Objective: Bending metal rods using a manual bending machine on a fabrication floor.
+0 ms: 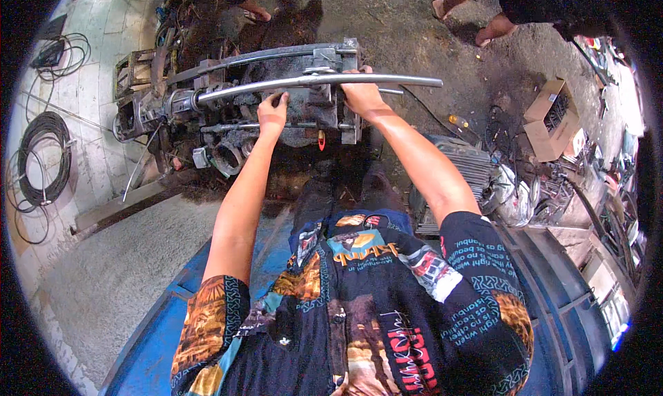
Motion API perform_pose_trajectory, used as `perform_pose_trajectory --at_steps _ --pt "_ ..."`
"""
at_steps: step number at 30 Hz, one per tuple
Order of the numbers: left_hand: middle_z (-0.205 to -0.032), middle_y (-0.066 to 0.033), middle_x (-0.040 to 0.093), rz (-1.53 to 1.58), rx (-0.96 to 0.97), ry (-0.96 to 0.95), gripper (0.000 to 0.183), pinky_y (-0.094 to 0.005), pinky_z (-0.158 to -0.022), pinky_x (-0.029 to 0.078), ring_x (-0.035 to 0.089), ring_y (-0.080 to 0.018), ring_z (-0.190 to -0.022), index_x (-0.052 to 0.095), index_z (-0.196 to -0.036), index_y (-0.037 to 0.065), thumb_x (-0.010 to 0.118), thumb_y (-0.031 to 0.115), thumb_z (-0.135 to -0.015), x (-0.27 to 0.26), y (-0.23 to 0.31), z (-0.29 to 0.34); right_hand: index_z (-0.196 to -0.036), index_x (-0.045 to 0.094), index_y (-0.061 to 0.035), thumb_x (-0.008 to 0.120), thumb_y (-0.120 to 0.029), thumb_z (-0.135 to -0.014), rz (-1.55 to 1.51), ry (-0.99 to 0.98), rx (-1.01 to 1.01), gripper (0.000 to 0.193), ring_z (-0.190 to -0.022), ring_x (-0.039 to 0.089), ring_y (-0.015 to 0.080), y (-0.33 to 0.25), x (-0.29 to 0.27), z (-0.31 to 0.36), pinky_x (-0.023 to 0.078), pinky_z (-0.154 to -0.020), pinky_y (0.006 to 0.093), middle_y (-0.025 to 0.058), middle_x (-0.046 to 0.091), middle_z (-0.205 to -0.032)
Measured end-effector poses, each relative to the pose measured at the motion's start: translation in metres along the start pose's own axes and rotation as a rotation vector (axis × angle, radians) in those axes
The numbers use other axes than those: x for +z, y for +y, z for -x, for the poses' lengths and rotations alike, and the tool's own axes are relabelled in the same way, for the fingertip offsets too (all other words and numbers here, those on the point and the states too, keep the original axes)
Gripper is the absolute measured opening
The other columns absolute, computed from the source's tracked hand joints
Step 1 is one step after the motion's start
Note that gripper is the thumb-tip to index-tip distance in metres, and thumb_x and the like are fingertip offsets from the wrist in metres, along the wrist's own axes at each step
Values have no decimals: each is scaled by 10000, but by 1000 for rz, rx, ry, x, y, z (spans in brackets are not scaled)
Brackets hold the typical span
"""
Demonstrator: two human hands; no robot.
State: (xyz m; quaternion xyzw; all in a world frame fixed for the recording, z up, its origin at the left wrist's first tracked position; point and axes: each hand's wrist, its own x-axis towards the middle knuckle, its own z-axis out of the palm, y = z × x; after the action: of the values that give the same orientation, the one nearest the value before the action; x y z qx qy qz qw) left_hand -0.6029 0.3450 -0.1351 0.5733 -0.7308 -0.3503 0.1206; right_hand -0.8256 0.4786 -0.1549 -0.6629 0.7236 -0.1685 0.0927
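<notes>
A long, shiny metal rod (276, 84) runs across a dark, greasy lathe-like machine (304, 109) in front of me. Its left end sits in a round chuck-like holder (181, 104), while the other end sticks out past the machine at the right. My right hand (360, 98) is closed around the rod beside a metal block, fingertips showing on the far side. Just below the rod, my left hand (273, 111) has its fingers curled and thumb drawn in; anything between them is too small to make out. Dark metal shavings lie on the machine bed near it.
Coiled black cable (26, 158) lies at the left. An open cardboard box (551, 123) and a heap of scrap stand at the right. Blue metal (166, 327) is beneath me. Other people's feet (494, 31) show on the dirt floor at the far side.
</notes>
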Motion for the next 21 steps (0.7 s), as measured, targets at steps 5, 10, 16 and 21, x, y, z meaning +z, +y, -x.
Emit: perform_pose_trajectory --at_steps 5,10,16,21 --pt "-933 -54 725 571 -429 69 308 -272 -676 486 677 -150 -806 692 -1049 -13 689 250 -888 7 -19 -25 -1047 591 -70 724 -89 -666 -50 27 11 404 -1039 568 303 -11 -4 -1 349 -931 526 104 604 -1035" --pt "-924 -23 725 746 -604 -41 277 -249 -544 440 685 -121 -740 670 -1059 47 715 253 -879 10 -5 -24 -1067 592 -74 729 -85 -656 -53 59 41 433 -1032 574 309 -9 -3 2 356 -932 532 107 620 -1024" --pt "-908 -94 715 936 -559 -82 227 -235 -539 521 711 -191 -769 644 -1044 -1 707 137 -874 16 -8 -30 -905 636 -90 727 -81 -637 -38 -20 134 283 -995 575 316 -19 -3 4 363 -923 523 114 619 -980" --pt "-943 -121 700 1026 -605 -89 221 -244 -536 519 706 -209 -780 624 -1068 -22 667 114 -898 16 -13 -36 -883 665 -102 743 -122 -634 -54 214 173 262 -975 577 326 -36 -22 8 360 -920 548 91 631 -906"
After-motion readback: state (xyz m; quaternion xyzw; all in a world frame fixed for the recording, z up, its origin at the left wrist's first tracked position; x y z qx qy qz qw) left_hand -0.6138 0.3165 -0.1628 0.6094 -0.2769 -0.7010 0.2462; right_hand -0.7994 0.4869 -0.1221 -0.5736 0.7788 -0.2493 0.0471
